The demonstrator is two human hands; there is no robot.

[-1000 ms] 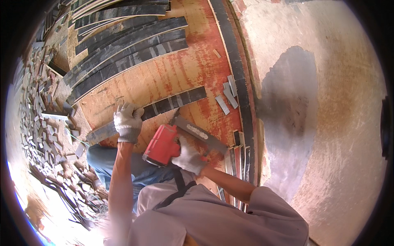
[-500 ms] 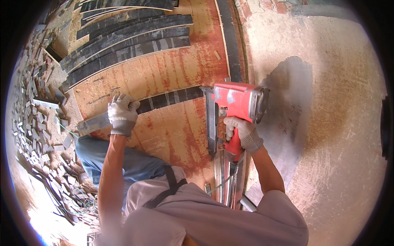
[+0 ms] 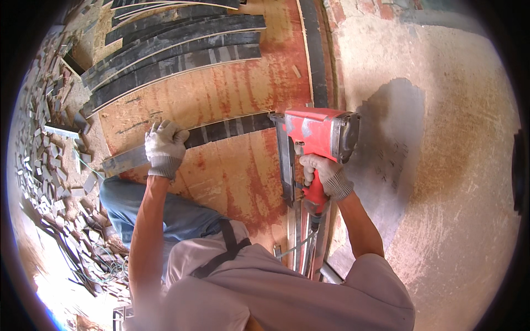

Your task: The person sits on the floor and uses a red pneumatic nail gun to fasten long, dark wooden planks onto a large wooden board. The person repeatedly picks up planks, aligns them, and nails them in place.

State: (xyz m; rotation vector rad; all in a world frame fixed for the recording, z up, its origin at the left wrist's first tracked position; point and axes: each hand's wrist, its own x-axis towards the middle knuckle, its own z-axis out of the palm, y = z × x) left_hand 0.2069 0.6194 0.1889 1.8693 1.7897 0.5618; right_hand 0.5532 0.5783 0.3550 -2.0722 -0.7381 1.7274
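Nailer (image 3: 316, 129) has swung right, so its nose now sits at the right end of the dark strip (image 3: 232, 128) across the board (image 3: 215, 174). My right hand (image 3: 327, 175) clenches its handle (image 3: 315, 193); left hand's (image 3: 165, 141) fingers curl at the strip, can't tell if gripping.

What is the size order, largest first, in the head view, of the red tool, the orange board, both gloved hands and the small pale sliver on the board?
Orange board
Red tool
Left gloved hand and right gloved hand: too alike to rank
Small pale sliver
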